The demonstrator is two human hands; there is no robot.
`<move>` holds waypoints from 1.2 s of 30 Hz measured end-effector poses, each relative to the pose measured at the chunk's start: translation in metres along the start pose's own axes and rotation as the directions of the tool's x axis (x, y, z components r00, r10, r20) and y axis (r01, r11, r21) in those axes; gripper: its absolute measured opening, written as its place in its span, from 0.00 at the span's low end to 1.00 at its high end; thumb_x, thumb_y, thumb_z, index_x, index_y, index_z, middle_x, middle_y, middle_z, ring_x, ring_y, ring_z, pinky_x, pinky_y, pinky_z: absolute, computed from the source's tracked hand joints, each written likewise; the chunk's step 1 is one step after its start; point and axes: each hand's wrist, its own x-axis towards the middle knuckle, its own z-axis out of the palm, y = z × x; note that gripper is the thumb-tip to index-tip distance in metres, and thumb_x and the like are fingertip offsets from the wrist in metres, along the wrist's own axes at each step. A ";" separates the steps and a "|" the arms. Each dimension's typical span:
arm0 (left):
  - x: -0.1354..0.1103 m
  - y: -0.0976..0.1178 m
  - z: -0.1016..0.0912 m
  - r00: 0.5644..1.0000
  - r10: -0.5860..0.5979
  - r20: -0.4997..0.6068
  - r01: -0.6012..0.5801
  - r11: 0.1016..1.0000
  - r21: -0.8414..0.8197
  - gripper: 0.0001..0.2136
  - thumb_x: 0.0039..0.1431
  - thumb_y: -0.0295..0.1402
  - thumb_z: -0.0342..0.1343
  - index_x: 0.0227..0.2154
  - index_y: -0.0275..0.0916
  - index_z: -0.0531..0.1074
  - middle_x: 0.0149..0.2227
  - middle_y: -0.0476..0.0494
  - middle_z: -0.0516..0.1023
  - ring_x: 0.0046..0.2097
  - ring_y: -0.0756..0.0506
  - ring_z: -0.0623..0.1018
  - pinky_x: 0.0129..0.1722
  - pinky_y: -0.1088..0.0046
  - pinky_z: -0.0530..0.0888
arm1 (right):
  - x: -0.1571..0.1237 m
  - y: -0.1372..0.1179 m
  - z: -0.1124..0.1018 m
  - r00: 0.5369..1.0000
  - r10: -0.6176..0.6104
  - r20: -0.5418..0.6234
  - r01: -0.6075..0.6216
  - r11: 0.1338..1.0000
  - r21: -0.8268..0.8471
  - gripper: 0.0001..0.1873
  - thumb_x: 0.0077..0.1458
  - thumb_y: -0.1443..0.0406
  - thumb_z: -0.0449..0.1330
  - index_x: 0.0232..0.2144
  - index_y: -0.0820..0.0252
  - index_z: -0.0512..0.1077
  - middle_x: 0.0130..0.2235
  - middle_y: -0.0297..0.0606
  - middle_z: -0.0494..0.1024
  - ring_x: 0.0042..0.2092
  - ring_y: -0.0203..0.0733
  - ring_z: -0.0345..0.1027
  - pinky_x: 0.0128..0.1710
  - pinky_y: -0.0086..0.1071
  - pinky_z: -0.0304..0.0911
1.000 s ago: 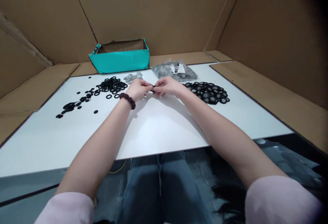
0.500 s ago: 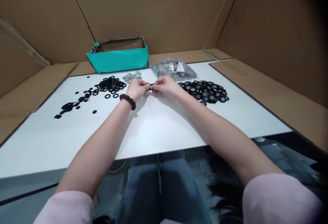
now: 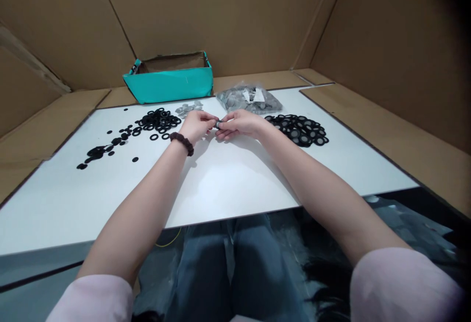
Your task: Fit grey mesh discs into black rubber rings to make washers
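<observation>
My left hand [image 3: 196, 124] and my right hand [image 3: 239, 123] meet fingertip to fingertip over the middle of the white table [image 3: 228, 179]. Both pinch one small black ring with a grey centre [image 3: 218, 124] between them. A heap of loose black rubber rings [image 3: 159, 120] lies just left of my left hand. A small pile of grey discs [image 3: 188, 109] sits behind it. Right of my right hand lies a heap of black rings with grey centres [image 3: 300, 130]. A dark hair tie [image 3: 183, 141] is round my left wrist.
A teal box [image 3: 170, 83] stands open at the back. A clear plastic bag of grey discs [image 3: 247, 98] lies behind my hands. Scattered black rings [image 3: 101, 151] trail to the left. Cardboard walls [image 3: 386, 37] surround the table. My legs show below the front edge.
Both hands stay joined on the small ring. Fingers have shifted a little around it. The view has tilted slightly.
</observation>
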 end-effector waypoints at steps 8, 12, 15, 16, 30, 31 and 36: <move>-0.005 0.006 -0.005 0.998 -0.005 0.070 0.005 1.000 0.010 0.04 0.48 0.27 0.59 0.27 0.33 0.76 0.23 0.47 0.75 0.25 0.52 0.70 0.33 0.72 0.73 | 0.005 0.005 -0.001 0.991 -0.119 -0.053 0.110 0.982 -0.152 0.09 0.49 0.72 0.67 0.22 0.65 0.69 0.23 0.38 0.78 0.25 0.35 0.74 0.27 0.23 0.69; -0.005 0.005 -0.004 0.997 -0.031 0.068 0.027 0.998 0.053 0.02 0.47 0.26 0.60 0.23 0.34 0.74 0.19 0.48 0.70 0.24 0.52 0.69 0.31 0.73 0.71 | 0.012 0.010 -0.001 0.976 -0.195 -0.093 0.171 0.961 -0.216 0.11 0.46 0.71 0.69 0.21 0.63 0.69 0.22 0.37 0.77 0.24 0.35 0.72 0.26 0.25 0.69; -0.004 0.003 -0.001 0.998 -0.040 0.052 0.037 0.997 0.063 0.04 0.49 0.26 0.59 0.21 0.33 0.72 0.18 0.48 0.69 0.22 0.53 0.68 0.30 0.75 0.70 | 0.014 0.011 -0.002 0.970 -0.211 -0.121 0.175 0.951 -0.253 0.11 0.45 0.69 0.70 0.22 0.64 0.70 0.20 0.37 0.76 0.24 0.35 0.71 0.26 0.25 0.69; -0.003 0.002 0.000 0.999 -0.034 0.042 0.031 0.998 0.060 0.05 0.49 0.26 0.58 0.21 0.33 0.72 0.19 0.48 0.69 0.22 0.53 0.68 0.29 0.75 0.70 | 0.014 0.011 -0.002 0.968 -0.217 -0.129 0.178 0.950 -0.258 0.10 0.45 0.69 0.70 0.22 0.64 0.71 0.20 0.37 0.76 0.24 0.35 0.72 0.26 0.25 0.69; 0.000 0.001 0.009 0.994 0.063 -0.095 -0.073 0.992 -0.107 0.09 0.44 0.21 0.57 0.32 0.33 0.74 0.23 0.49 0.74 0.28 0.51 0.73 0.36 0.72 0.73 | 0.013 0.007 -0.002 0.969 -0.189 -0.159 0.192 0.981 0.005 0.07 0.49 0.74 0.65 0.24 0.66 0.70 0.22 0.38 0.76 0.25 0.33 0.71 0.29 0.25 0.70; -0.001 0.002 0.009 0.990 0.076 -0.117 -0.089 0.990 -0.110 0.10 0.43 0.21 0.58 0.32 0.33 0.74 0.23 0.50 0.73 0.28 0.51 0.73 0.36 0.72 0.73 | 0.014 0.007 -0.002 0.959 -0.218 -0.179 0.223 0.975 0.007 0.07 0.48 0.74 0.66 0.26 0.66 0.70 0.21 0.36 0.75 0.25 0.33 0.71 0.29 0.25 0.70; -0.003 0.005 0.007 0.984 0.065 -0.163 -0.094 0.980 -0.178 0.08 0.41 0.20 0.58 0.28 0.34 0.73 0.20 0.52 0.70 0.26 0.52 0.72 0.35 0.73 0.72 | 0.021 0.013 0.002 0.890 -0.397 -0.222 0.395 0.917 -0.056 0.07 0.48 0.72 0.65 0.30 0.63 0.69 0.19 0.31 0.73 0.25 0.33 0.72 0.28 0.26 0.70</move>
